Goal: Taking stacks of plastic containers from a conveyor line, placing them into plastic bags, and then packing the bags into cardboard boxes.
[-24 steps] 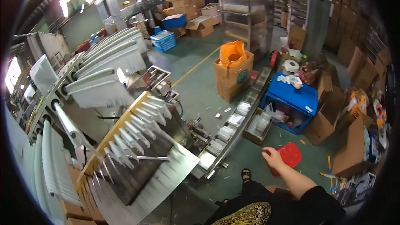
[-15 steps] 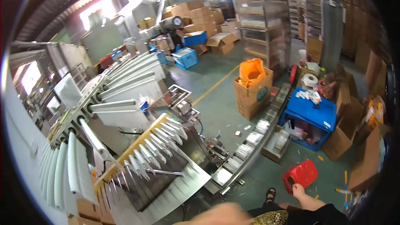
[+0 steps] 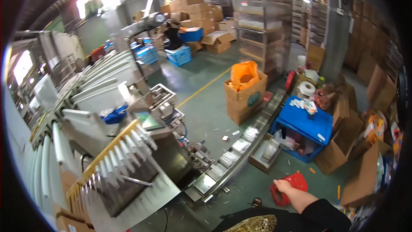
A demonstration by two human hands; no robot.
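At about five o'clock, nearest, the right hand [image 3: 283, 185] rests on the rim of a low red plastic stool [image 3: 288, 187] on the floor; its fingers look curled over the edge, though how firmly I cannot tell. The left hand is out of view. The step looks like taking hold of the stool; shifting it would call for a firmer grip. Farther off, at three o'clock, stands a blue crate [image 3: 302, 124], and past twelve an orange-lined carton [image 3: 243, 94].
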